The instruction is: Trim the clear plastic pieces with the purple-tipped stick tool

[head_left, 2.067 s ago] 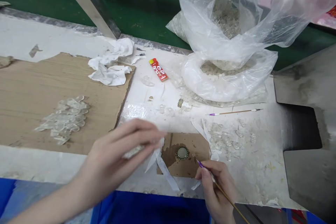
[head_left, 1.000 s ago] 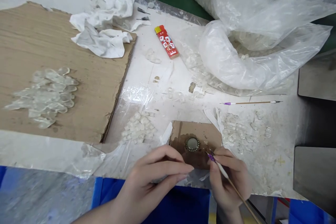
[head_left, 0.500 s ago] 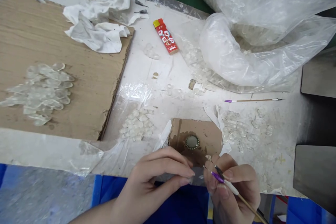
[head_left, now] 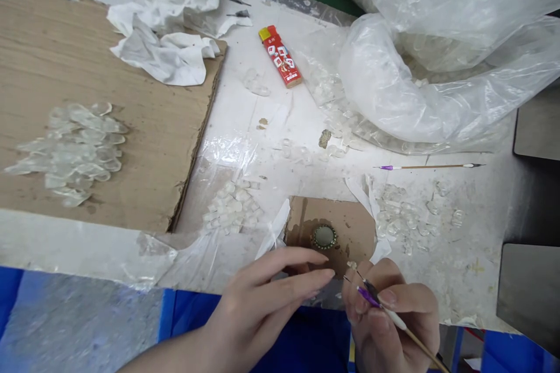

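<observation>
Held brush (head_left: 397, 319): wood-look handle, smooth white collar
Round cap (head_left: 324, 236): metallic crimped rim, dull centre
Near cardboard (head_left: 356, 222): matt, damp-looking dark patches
Left cardboard (head_left: 144, 145): matt, rough torn edge
Crumpled sheet (head_left: 175, 61), far left: matt, cloth or paper, cannot tell
Bag (head_left: 394, 93), far right: thin, wrinkled, shiny plastic
Tabletop (head_left: 271, 180): scuffed, partly under glossy film

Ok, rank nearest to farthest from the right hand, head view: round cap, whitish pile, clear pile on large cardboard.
1. Round cap: on small cardboard, left of the right hand.
2. Whitish pile: left of small cardboard.
3. Clear pile: large cardboard, far left.
</observation>
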Demonstrator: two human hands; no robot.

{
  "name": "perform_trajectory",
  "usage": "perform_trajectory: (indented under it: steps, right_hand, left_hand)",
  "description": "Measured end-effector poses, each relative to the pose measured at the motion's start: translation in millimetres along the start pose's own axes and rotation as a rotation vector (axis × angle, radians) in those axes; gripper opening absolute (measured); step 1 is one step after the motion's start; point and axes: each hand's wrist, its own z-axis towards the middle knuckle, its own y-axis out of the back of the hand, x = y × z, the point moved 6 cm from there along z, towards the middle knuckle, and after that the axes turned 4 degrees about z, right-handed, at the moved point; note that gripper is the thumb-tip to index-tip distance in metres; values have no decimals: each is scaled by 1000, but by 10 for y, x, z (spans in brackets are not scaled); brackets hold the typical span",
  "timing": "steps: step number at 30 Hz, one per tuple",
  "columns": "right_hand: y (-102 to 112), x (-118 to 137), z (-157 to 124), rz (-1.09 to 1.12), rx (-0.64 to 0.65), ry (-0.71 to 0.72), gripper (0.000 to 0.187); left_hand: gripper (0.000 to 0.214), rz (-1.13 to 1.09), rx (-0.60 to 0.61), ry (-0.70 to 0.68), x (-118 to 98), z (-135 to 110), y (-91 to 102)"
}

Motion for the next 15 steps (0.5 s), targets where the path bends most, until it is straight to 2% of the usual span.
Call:
perform_trajectory:
  steps: [3,6,8,12,15]
  right_hand:
    - [-16,5,4,50,-8,-19,13]
    - [-30,15,-6,60,-15,-22,13]
    - [-35,19,-14,49,-7,-19,13]
    - [-46,15,-32,14,39,-39,15]
    - [-47,21,-59,56,42,-52,16]
  left_hand:
    - [37,7,0,61,-11,24,21]
    - [21,-79,-50,91,4,3,24]
    - [19,-131,-59,111,49,-43,-4]
    - [36,-241,-8,194,150,-111,-59]
    - [40,-335,44,178,126,-88,-61]
